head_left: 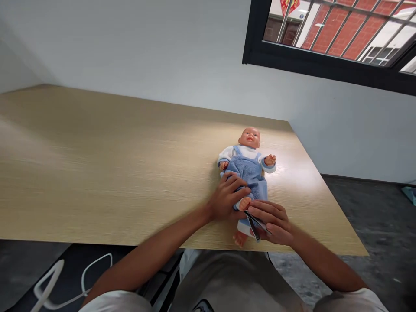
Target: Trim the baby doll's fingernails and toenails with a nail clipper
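Doll [248, 167] lies face-up near table's [97, 173] right near edge. My left hand [227, 197] clamps its leg; right hand [271, 221] pinches clippers [255, 223] at the foot. Light, soft-clothed, stiff limbs; hold by leg.

A broad wooden table [97, 164] with a pale grain fills most of the view, its far edge meeting a plain white wall [162, 47]. Above the table's far right corner, a dark-framed window [325, 65] sits in that wall, and through its bars a red brick building [341, 26] shows outside. Below the table's near edge on the left, a white cable [58, 277] loops across the dark floor, and off the table's right side lies grey speckled flooring [367, 208].
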`<action>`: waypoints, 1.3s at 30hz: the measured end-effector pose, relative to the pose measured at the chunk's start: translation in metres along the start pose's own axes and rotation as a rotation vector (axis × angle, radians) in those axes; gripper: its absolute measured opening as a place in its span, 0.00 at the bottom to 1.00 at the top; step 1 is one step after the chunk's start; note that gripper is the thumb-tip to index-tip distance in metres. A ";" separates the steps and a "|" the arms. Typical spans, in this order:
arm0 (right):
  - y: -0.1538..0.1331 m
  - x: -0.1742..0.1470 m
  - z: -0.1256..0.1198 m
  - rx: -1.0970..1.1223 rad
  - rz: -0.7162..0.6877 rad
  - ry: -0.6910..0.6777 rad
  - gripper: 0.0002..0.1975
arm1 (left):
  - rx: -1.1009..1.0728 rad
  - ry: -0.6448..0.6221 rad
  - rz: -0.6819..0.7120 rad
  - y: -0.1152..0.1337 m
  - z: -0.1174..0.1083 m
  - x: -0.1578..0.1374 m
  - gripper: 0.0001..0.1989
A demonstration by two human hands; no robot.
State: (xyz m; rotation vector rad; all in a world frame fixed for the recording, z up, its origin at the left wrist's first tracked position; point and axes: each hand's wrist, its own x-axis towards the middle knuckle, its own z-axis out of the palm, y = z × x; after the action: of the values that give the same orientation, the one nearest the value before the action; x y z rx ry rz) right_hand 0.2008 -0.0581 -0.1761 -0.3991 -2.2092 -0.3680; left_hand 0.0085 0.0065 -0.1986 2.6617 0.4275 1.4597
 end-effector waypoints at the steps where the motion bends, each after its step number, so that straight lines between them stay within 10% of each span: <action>1: 0.001 0.000 0.000 -0.003 -0.005 -0.004 0.21 | -0.002 -0.001 0.000 0.000 0.000 0.000 0.25; 23: -0.003 0.011 0.006 -0.014 -0.024 0.082 0.13 | -0.005 -0.018 -0.015 0.000 0.000 0.000 0.21; 30: 0.010 -0.012 0.002 0.062 0.044 0.132 0.36 | -0.108 0.134 0.158 0.006 -0.003 0.004 0.21; 39: 0.009 -0.011 0.023 0.224 0.217 0.543 0.27 | -0.135 -0.197 0.245 0.008 -0.026 0.007 0.43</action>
State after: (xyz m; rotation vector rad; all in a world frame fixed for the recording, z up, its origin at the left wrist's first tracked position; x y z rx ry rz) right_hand 0.1952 -0.0428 -0.1974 -0.3613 -1.6369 -0.0912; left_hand -0.0076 -0.0012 -0.1773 2.7876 -0.0127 1.2098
